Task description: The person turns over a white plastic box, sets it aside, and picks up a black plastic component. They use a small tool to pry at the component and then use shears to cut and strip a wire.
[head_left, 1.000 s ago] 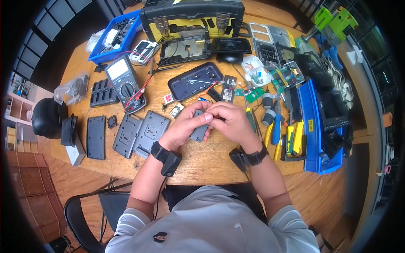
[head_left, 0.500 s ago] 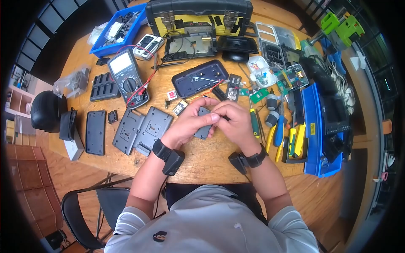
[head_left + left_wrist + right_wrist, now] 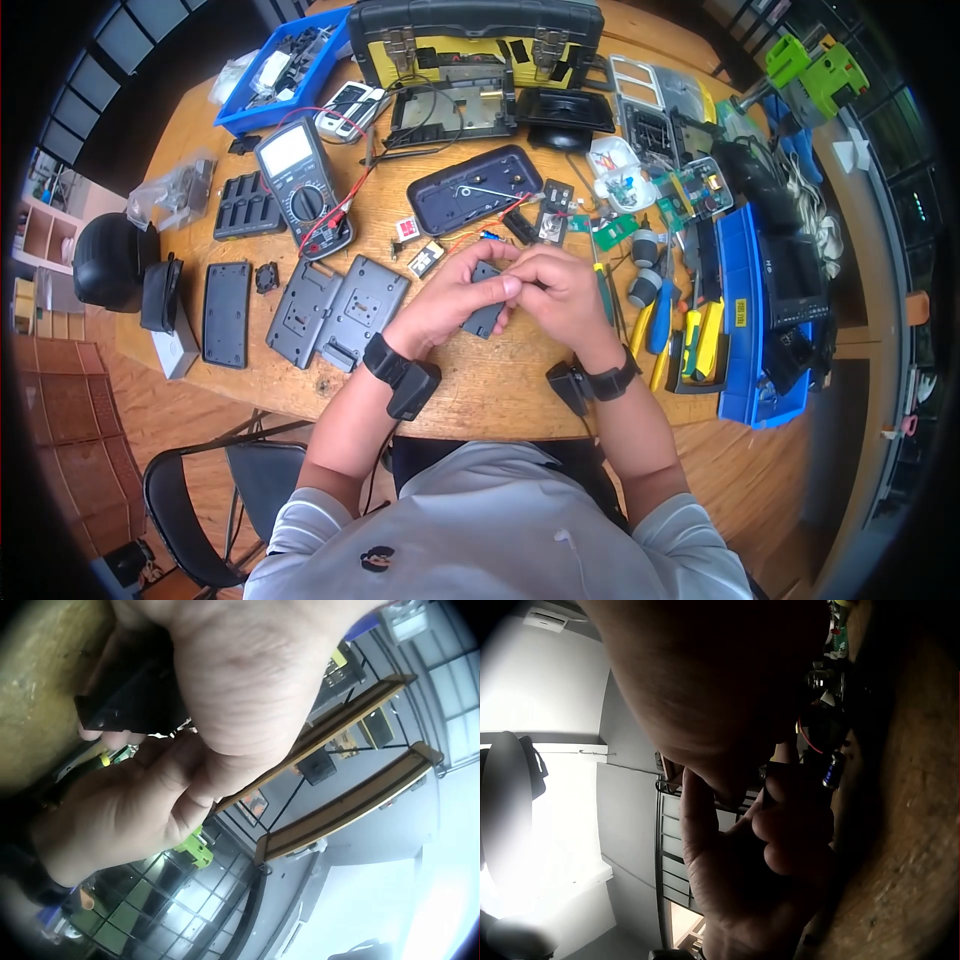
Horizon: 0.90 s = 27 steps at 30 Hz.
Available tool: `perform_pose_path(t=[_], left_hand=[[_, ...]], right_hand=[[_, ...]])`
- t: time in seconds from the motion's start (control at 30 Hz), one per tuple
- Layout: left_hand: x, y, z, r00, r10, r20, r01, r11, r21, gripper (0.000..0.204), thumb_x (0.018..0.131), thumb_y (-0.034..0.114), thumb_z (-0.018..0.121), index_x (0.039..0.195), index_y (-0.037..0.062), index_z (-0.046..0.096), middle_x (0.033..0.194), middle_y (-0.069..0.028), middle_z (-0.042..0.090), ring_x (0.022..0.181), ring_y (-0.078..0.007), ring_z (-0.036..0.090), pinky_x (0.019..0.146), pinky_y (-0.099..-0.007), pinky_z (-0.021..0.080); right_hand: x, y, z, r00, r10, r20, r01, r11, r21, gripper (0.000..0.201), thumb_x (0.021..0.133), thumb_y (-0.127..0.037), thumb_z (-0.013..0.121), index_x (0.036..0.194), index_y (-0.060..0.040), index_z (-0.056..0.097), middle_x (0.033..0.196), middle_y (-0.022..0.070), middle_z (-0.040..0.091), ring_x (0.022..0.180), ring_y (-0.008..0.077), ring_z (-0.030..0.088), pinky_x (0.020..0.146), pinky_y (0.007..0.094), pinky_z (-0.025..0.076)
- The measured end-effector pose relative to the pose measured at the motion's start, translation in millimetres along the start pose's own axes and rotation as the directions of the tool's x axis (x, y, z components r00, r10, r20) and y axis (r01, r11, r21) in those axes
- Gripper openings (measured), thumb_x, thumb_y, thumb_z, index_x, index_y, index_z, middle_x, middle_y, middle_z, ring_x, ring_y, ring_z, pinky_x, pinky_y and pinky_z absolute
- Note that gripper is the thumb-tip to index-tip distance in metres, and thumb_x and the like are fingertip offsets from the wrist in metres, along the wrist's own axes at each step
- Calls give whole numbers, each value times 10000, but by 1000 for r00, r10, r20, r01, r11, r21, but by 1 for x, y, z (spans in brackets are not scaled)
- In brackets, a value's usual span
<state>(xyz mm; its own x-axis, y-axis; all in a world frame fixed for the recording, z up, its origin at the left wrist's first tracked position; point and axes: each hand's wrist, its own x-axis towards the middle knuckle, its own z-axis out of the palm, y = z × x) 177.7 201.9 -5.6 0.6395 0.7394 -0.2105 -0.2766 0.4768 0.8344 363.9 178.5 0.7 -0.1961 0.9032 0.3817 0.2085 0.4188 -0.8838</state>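
Observation:
My left hand (image 3: 448, 300) grips a small dark grey plastic part (image 3: 482, 318) above the front of the wooden table, its thumb lying across the top. In the left wrist view the part (image 3: 139, 697) looks like a flat black piece with straight edges. From the other side my right hand (image 3: 562, 300) meets it, with curled fingers pinching at its upper edge beside the left thumb. Whatever lies between the right fingertips is hidden. Just beyond the hands are a navy plastic tray-like shell (image 3: 440, 205) and a small blue component (image 3: 490, 236) with thin wires.
Left of the hands lie hinged grey plates (image 3: 360, 305), a multimeter (image 3: 305, 190) with red leads and a black slotted holder (image 3: 248, 208). To the right are screwdrivers (image 3: 662, 318), green circuit boards (image 3: 614, 231) and a blue bin (image 3: 738, 310). A toolbox (image 3: 475, 30) stands at the back.
Both hands keep hold of the grey part, shifting only slightly. The head view has moved a little, so the table's things sit slightly differently in the picture.

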Motion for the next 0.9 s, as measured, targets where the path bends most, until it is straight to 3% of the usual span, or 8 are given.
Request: perform_pose_path(t=[0.13,0.2,0.33,0.53,0.6,0.73,0.77,0.9], left_hand=[[1,-5,4,995,76,-63,-74,997,28,534,942,234,747,1334,-8,476,849,-55,658,666,-126,641,604,-256,517],[1,-6,1,994,84,-63,-82,996,41,540,941,235,750,1336,-7,474,852,-56,659,670,-125,642,604,-258,518],[1,-5,2,996,69,-53,-68,997,24,545,938,238,756,1333,-11,476,860,-61,663,672,-125,641,612,-262,522],[1,-4,5,996,70,-50,-70,998,1,516,946,244,751,1311,-20,498,894,-68,655,702,-133,643,630,-268,535],[2,-7,4,995,82,-63,-81,997,7,464,963,226,728,1294,-19,514,926,-76,651,723,-135,649,628,-275,554],[6,-13,1,991,113,-74,-111,993,29,458,984,263,683,1317,2,507,945,-88,664,712,-143,671,621,-280,585],[7,-14,-1,991,112,-73,-110,993,33,470,980,269,688,1319,1,505,961,-92,664,716,-145,673,621,-281,586],[7,-12,1,987,135,-89,-127,988,83,512,962,298,709,1323,1,500,1003,-103,665,734,-154,680,626,-284,592]], right_hand=[[0,-2,4,997,63,-51,-62,998,15,52,819,53,717,856,19,708,848,107,697,681,188,710,599,312,549],[0,2,5,998,-3,-68,2,1000,-13,46,829,52,720,859,20,709,845,103,696,643,173,702,568,296,542],[-2,-1,5,996,62,-59,-59,997,51,47,827,47,726,862,20,710,843,103,697,646,176,702,572,298,546],[0,-5,3,998,21,-65,-22,999,-28,45,835,38,716,874,17,717,846,106,700,668,194,712,586,316,552],[-1,-1,4,994,-62,-91,52,992,-111,41,841,11,716,882,10,720,867,116,710,674,217,718,588,319,552],[-2,-7,5,993,64,-97,-64,998,3,60,832,-31,736,886,-7,723,892,129,721,672,255,715,601,349,557],[-1,-2,7,986,-75,-152,60,993,-98,61,831,-44,741,889,-31,727,858,113,706,663,264,706,596,352,553],[-2,3,9,983,-96,-159,76,989,-126,56,837,-79,738,891,-67,728,831,92,686,652,274,691,588,364,543]])
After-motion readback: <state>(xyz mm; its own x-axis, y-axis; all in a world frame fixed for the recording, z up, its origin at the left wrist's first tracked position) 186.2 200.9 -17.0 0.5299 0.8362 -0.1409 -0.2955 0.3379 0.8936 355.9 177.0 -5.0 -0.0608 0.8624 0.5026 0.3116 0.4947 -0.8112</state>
